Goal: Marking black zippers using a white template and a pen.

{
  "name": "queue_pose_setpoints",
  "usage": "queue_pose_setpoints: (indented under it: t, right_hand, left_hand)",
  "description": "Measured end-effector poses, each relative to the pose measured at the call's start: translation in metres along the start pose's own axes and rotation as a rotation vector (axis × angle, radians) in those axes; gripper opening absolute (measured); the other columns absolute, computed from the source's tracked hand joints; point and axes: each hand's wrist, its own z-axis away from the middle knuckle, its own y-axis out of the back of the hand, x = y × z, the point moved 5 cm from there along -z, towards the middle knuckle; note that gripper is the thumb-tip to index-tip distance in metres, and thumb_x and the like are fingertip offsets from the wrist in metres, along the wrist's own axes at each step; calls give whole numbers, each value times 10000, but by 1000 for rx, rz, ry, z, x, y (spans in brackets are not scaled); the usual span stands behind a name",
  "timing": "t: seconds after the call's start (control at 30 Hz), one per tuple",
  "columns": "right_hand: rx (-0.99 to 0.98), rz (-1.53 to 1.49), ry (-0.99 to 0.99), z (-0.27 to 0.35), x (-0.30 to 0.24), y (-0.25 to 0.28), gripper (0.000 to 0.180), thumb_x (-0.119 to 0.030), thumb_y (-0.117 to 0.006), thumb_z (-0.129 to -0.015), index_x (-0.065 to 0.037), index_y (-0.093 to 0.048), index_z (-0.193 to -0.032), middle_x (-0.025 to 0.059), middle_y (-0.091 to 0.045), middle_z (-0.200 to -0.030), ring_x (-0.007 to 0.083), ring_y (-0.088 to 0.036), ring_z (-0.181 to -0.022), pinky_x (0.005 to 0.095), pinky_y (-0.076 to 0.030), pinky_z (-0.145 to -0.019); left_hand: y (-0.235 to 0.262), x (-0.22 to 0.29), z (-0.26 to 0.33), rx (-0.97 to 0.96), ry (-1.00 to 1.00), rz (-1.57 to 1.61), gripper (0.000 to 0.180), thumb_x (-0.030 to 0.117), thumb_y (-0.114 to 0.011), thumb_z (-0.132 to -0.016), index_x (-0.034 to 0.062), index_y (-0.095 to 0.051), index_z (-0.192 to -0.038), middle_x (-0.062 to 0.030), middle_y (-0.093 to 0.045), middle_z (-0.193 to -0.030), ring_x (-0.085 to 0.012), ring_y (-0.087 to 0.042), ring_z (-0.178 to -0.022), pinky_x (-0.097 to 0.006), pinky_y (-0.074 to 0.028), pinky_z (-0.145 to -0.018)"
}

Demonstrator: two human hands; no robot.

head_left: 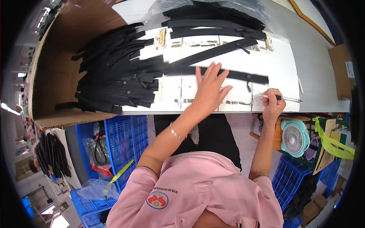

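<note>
My left hand (pixel 209 91) lies with fingers spread across a black zipper strip (pixel 247 77) on a white board (pixel 281 62). That strip runs nearly straight to the right, its pull tab hanging off the near edge. Closer to the board's right side, my right hand (pixel 271 106) pinches a slim pen-like tool (pixel 292 99) with a pale end, a dark middle and a thin tail pointing right. Its exact kind is unclear. A second black zipper (pixel 216 52) slants away behind my left fingers. To the left, many black zippers (pixel 114 78) lie heaped.
The heap spills from a cardboard box (pixel 57 49). More zippers (pixel 213 19) lie at the back beside clear plastic. A small stick (pixel 300 85) rests right of the board. Below the table edge are blue crates (pixel 127 142) and a turquoise fan (pixel 294 139); another box (pixel 342 70) stands far right.
</note>
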Motion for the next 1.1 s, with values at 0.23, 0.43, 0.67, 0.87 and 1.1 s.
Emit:
queue_pose_setpoints:
  t: [0.23, 0.43, 0.67, 0.87, 1.1]
  right_hand:
    - [26, 28, -52, -3, 3, -3, 194, -153, -635, -1013, -7, -705, -906, 40, -691, -804, 48, -562, -615, 187, -401, -536]
    - [5, 106, -71, -5, 2, -5, 198, -165, -633, -1018, -12, -709, -918, 33, -692, -816, 44, -558, -619, 191, -406, -536]
    - [6, 132, -79, -3, 3, -4, 196, -166, -634, -1020, -15, -707, -918, 23, -687, -790, 37, -547, -613, 189, -401, -538]
    - [-41, 103, -94, -2, 3, -7, 175, -155, -640, -1019, -14, -711, -942, 34, -705, -848, 36, -555, -632, 184, -417, -553]
    - [-44, 94, -91, -3, -3, -12, 156, -147, -650, -1013, -20, -715, -950, 24, -705, -843, 35, -562, -645, 184, -417, -560]
  left_hand:
    - [28, -36, -21, 73, 2, 46, 471, 270, -660, -983, 94, -589, -1414, -189, -456, -1559, -375, -303, -1529, -610, -79, -1247]
    - [114, -124, 11, 344, 212, -373, 447, -31, -599, -856, 23, -630, -1299, -189, -530, -1430, -389, -395, -1445, -638, -168, -1224]
    - [147, -130, 13, 392, 227, -235, 85, 101, -682, -925, 59, -738, -973, -104, -695, -1196, -296, -601, -1232, -553, -287, -1193]
    - [133, -152, 24, 426, 209, -448, 220, 140, -719, -902, 52, -730, -1103, -115, -675, -1260, -319, -585, -1266, -564, -291, -1186]
    - [161, -128, 11, 464, 105, -348, 156, 62, -797, -777, 44, -694, -894, -93, -732, -1024, -318, -672, -997, -399, -486, -940]
